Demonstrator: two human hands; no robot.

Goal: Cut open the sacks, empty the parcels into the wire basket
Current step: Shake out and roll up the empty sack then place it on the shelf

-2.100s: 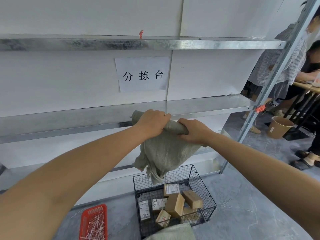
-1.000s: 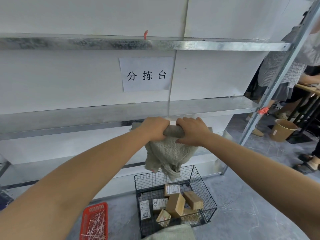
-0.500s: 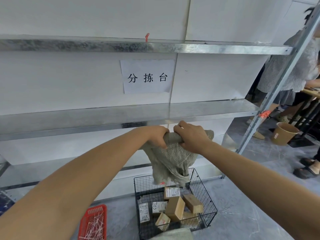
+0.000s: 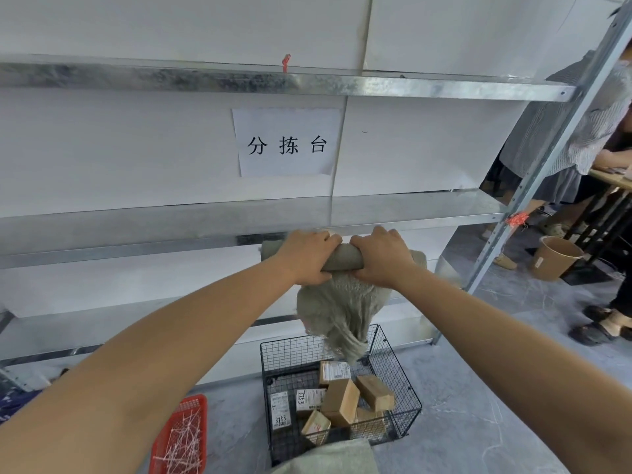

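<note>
Above the wire basket [image 4: 400,378], the left hand [image 4: 307,256] and right hand [image 4: 379,260] are clenched around the rolled sack [image 4: 342,302]. The parcels [image 4: 338,401] lie inside. A slipping grip would drop cloth over them.

A white paper sign [image 4: 287,142] taped to the wall panel, at about 12 o'clock above the hands, read "分拣台" in black characters. In the wire basket [image 4: 393,357] at 6 o'clock, one parcel label [image 4: 280,410] carried the handwritten number "3153" below a barcode. A second label [image 4: 309,399], just to its right, bore handwritten digits that looked like "5153". Print on the other labels was too small to read.
</note>
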